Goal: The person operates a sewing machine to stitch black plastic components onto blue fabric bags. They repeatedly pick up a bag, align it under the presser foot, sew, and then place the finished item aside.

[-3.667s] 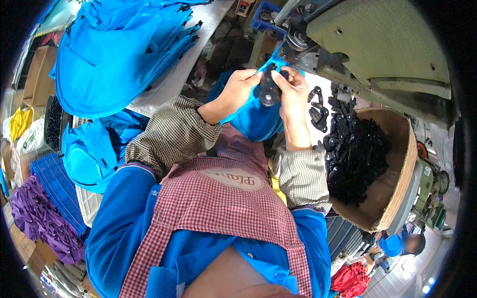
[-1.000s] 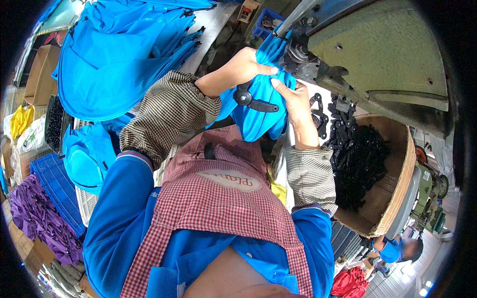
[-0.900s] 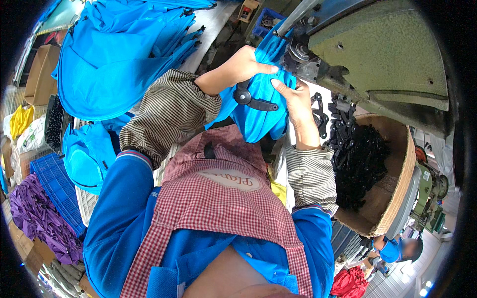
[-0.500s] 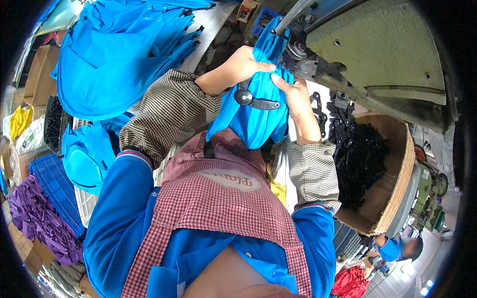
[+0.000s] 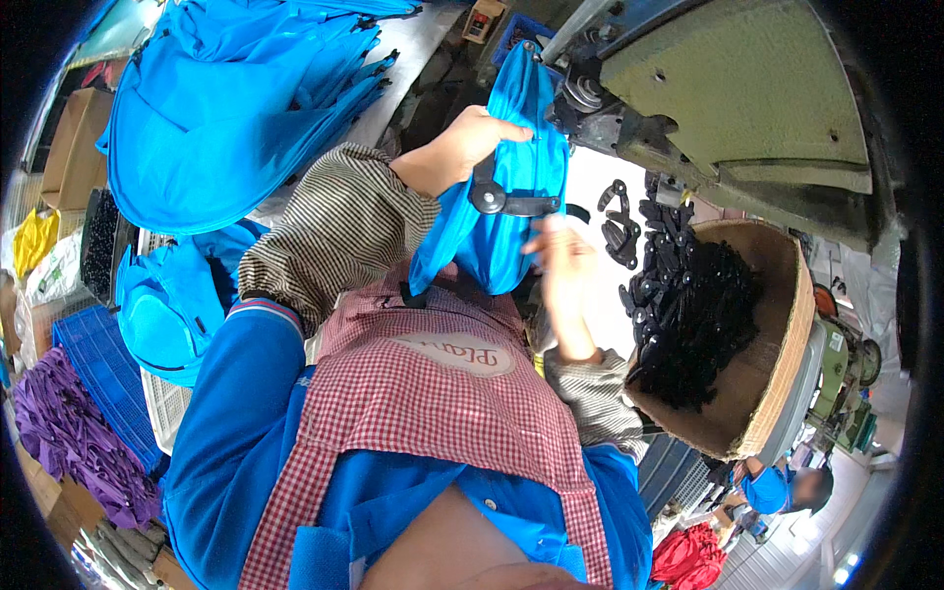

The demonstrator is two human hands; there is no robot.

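At the far centre of the scene, just below the green machine head (image 5: 747, 108), the blue fabric piece (image 5: 501, 216) hangs upright, its upper end lifted against the machine's metal fittings (image 5: 590, 98). A black plastic strap fitting (image 5: 506, 202) lies across its front face.

Left hand (image 5: 457, 152): closed around the left edge of the blue fabric piece near the top, fingers curled over the cloth, thumb side towards the fitting. Right hand (image 5: 560, 265): blurred, just right of the lower half of the fabric; whether it is spread or pinching cannot be told, and contact with the cloth is not clear.

Handling judgement: the fabric appears light, thin and limp; it folds and sags wherever unsupported, and its smooth surface may slip in a loose grasp. Take hold at the seamed edge or beside the rigid black fitting, which gives the only stiff grip area.

Surroundings: a cardboard box (image 5: 777, 364) of loose black plastic parts (image 5: 688, 324) stands to the right; a stack of blue fabric pieces (image 5: 236, 108) lies on the far left, with more blue pieces (image 5: 167, 305) at the near left
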